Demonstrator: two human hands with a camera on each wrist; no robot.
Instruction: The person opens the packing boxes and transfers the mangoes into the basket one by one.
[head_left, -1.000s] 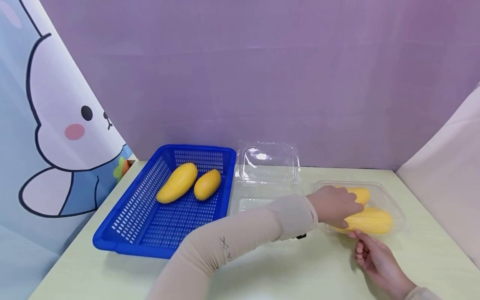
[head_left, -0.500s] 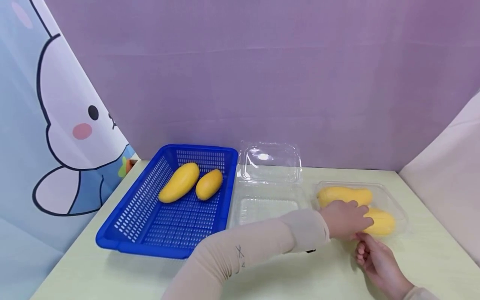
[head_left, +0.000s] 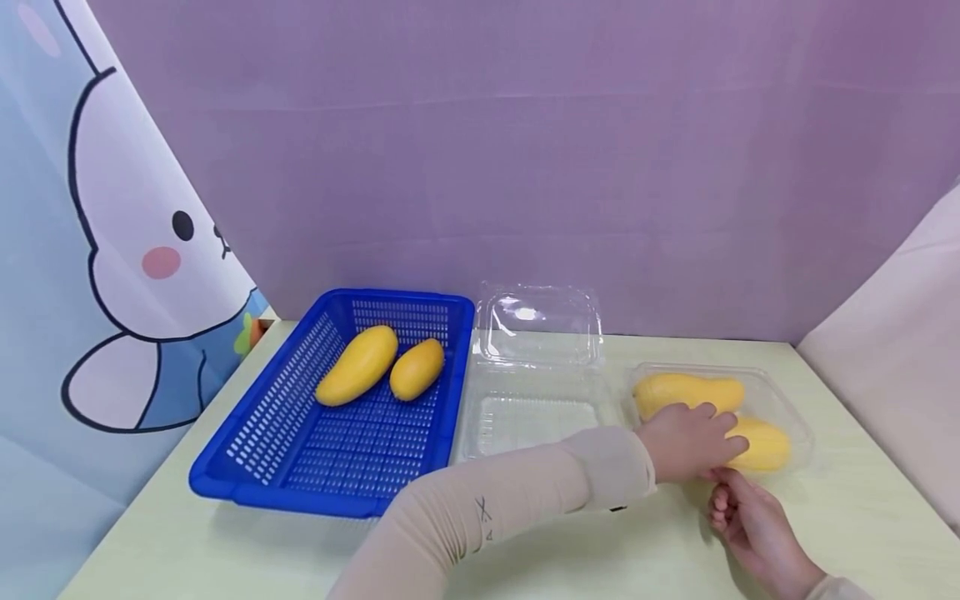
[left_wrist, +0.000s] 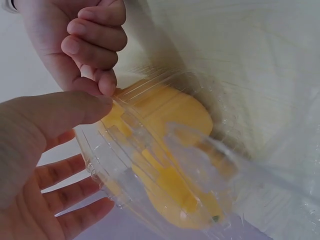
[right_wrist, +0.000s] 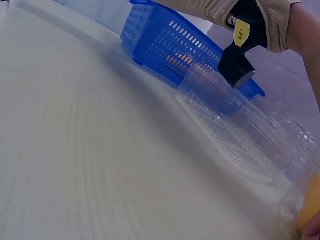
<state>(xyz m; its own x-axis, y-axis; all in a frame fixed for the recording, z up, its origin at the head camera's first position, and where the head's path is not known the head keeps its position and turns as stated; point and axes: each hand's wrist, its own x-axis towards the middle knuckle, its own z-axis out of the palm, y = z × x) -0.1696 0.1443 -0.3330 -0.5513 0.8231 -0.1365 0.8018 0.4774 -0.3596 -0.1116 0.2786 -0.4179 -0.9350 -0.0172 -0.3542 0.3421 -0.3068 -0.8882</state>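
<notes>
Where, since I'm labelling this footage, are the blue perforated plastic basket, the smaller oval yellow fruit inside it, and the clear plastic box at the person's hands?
Blue perforated plastic basket (head_left: 341,442): head view, bare floor.
Smaller oval yellow fruit (head_left: 417,370): head view, its middle.
Clear plastic box (head_left: 774,400): head view, right side.

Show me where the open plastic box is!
In the head view, the open plastic box sits right of the blue basket, left of the mango-filled box.

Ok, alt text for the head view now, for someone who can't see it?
The left hand rests over the near side of a clear container holding two yellow mangoes; the right hand pinches its near edge. Left of it stand an open second container and a blue basket with two more mangoes.
</notes>
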